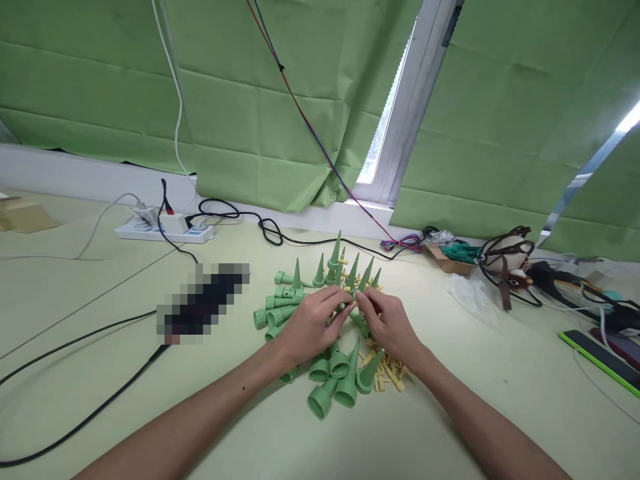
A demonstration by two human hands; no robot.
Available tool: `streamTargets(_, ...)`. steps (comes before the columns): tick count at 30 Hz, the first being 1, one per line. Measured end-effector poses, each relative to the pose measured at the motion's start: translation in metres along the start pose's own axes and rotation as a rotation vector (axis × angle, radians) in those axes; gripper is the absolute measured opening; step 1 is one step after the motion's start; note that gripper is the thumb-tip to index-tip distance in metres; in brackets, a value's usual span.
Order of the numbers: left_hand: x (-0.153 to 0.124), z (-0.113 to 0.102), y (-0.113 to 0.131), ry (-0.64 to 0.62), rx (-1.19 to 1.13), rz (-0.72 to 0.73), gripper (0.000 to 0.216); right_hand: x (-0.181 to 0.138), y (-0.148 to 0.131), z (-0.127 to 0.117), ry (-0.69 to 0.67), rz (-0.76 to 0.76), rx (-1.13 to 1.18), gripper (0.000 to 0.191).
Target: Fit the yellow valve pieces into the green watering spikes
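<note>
The left hand (316,319) is curled closed around a green cone (342,306), whose tip shows under the fingers. The right hand (391,321) has its thumb and forefinger drawn together at a small yellow peg (355,304) between the two hands; I cannot tell which hand grips the peg. Both hands are over the middle of the cone pile (339,365), which sits on a pale table (480,353).

At the back of the pile, several cones stand upright, points up; along its left side and front, others lie tipped over, some with their round open ends showing. Loose yellow pegs (395,377) lie at the pile's front right, beside the right wrist.

Left of the pile is a dark object (205,303), blurred by blocks. Farther off, behind and left of the pile, is a white power strip (165,231) with plugs in it. A black cable (300,241) winds behind the pile. To the pile's right lies a clear plastic bag (470,297), and farther right a phone (600,363) with a bright green edge.
</note>
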State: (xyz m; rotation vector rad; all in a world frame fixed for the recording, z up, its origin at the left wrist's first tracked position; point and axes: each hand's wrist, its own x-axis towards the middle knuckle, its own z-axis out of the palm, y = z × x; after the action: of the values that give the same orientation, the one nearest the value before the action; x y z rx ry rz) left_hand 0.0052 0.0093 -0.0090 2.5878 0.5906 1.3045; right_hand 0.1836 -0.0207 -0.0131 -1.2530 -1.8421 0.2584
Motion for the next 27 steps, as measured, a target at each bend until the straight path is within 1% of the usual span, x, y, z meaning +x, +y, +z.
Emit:
streamTargets(6,0.0000,-0.0001,0.0006,-0.028,-0.001,0.024,0.012,-0.0001,0.0028,0.0016,-0.019,0.016,-0.001,0.045)
streamTargets(11,0.0003,-0.0003,0.0009,-0.013,-0.014,0.005,0.011,-0.0008,0.0041,0.0020,-0.020,0.011,0.016,0.043)
streamTargets(14,0.0005,0.0001,0.0003,0.021,-0.019,-0.025,0.009,-0.0011,0.0017,0.0007,-0.005,0.015,0.041,0.037)
streamTargets(18,0.0010,0.0003,-0.0007,0.084,-0.037,-0.080,0.008,-0.0017,-0.0026,-0.0013,-0.001,0.017,0.107,0.020)
streamTargets(20,0.0012,0.0002,-0.0008,0.099,-0.048,-0.094,0.008,-0.0020,-0.0037,-0.0018,-0.007,0.014,0.122,0.018)
streamTargets(23,0.0014,0.0003,-0.0005,0.092,-0.059,-0.094,0.008,-0.0023,-0.0041,-0.0021,-0.030,-0.015,0.133,0.016)
streamTargets(27,0.0012,0.0006,0.0000,0.068,-0.051,-0.054,0.009,-0.0026,-0.0033,-0.0028,-0.050,-0.032,0.131,0.016)
